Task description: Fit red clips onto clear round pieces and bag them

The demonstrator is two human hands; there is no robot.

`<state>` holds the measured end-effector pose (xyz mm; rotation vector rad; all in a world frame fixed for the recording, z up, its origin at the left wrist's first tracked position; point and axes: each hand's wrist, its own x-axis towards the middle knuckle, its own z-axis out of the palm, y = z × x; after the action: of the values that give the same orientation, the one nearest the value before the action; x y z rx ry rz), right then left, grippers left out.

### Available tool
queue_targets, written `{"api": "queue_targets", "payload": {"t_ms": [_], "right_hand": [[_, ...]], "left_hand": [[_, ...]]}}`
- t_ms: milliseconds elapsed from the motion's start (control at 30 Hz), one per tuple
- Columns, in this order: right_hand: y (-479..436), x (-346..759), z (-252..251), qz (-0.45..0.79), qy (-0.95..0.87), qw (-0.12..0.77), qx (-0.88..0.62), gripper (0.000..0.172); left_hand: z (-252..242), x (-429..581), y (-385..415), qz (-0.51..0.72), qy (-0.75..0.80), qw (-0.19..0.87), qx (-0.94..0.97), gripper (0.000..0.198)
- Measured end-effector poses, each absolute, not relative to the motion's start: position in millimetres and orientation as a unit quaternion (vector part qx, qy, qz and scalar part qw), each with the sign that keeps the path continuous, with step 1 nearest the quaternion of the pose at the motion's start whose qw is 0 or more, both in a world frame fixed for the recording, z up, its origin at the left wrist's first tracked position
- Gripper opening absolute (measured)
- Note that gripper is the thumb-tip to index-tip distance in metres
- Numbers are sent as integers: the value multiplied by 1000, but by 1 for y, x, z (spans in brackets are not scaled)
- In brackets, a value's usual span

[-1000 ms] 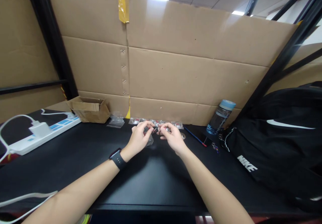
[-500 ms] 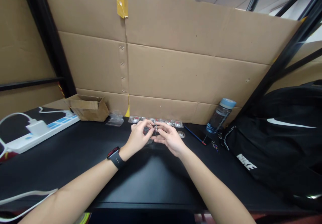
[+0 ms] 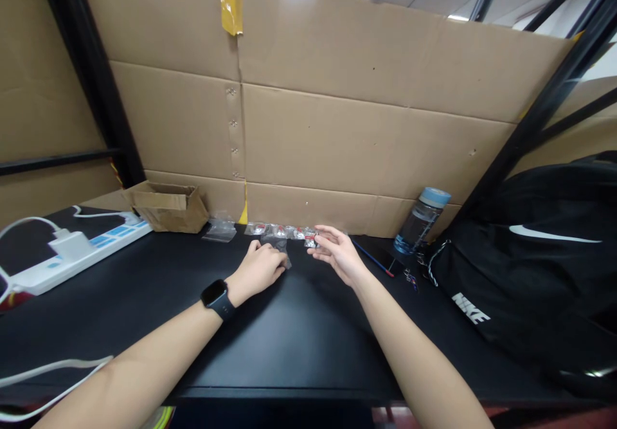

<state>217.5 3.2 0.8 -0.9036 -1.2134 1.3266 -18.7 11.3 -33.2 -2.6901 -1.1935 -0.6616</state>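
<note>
Now drawn apart are the left hand (image 3: 259, 267) and right hand (image 3: 340, 256): the former is curled at a clear plastic bag (image 3: 276, 244) just beyond, its grip hidden; the latter is half open, a red-and-silver packet (image 3: 310, 242) seen at its fingertips, whether gripped cannot be told.

Table (image 3: 289, 339): matte black surface, a blurred highlight in mid-field; at left it bears a white power strip (image 3: 36, 279) and a length of white cable (image 3: 53, 367), with an open cardboard box (image 3: 168, 215) against the back panel. Along the back edge, left to right: flat clear bag (image 3: 220, 230), then a row of small clear packets (image 3: 278, 230) with red marks, a crumpled bag (image 3: 276, 244) just in front. Right side: slim blue stick (image 3: 369, 255) with red end, blue-lidded bottle (image 3: 418, 226) upright, small colored trinket (image 3: 411, 280), black backpack (image 3: 544, 281).
</note>
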Motion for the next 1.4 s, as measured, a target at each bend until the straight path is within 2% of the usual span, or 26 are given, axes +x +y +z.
{"api": "queue_targets", "payload": {"t_ms": [200, 333, 467, 667, 800, 867, 967, 1067, 1133, 1400], "right_hand": [[4, 222, 1, 524, -543, 542, -370, 59], [5, 223, 2, 502, -559, 546, -372, 59], [6, 224, 3, 476, -582, 533, -389, 56], [5, 227, 3, 428, -631, 513, -394, 54], [4, 232, 7, 376, -669, 496, -406, 53], [3, 236, 10, 307, -724, 449, -424, 50], [1, 241, 11, 190, -815, 322, -443, 45], [0, 245, 8, 167, -844, 188, -474, 45], [1, 246, 5, 173, -844, 129, -491, 44], [4, 252, 1, 147, -846, 87, -505, 36]], "left_hand": [[-15, -17, 12, -313, -436, 182, -824, 22], [-11, -10, 3, -319, -386, 190, -844, 24], [-22, 9, -8, -267, -325, 140, -896, 26], [-29, 9, -12, -208, -227, -42, -950, 25], [-28, -4, -7, -190, -210, -73, -956, 28], [-30, -6, -5, -184, -215, -57, -957, 33], [-36, -5, -4, -182, -242, -32, -953, 36], [-42, -3, -1, -172, -261, -20, -950, 38], [-45, -3, 2, -167, -263, -20, -950, 42], [-46, -3, 1, -164, -255, -21, -953, 40]]}}
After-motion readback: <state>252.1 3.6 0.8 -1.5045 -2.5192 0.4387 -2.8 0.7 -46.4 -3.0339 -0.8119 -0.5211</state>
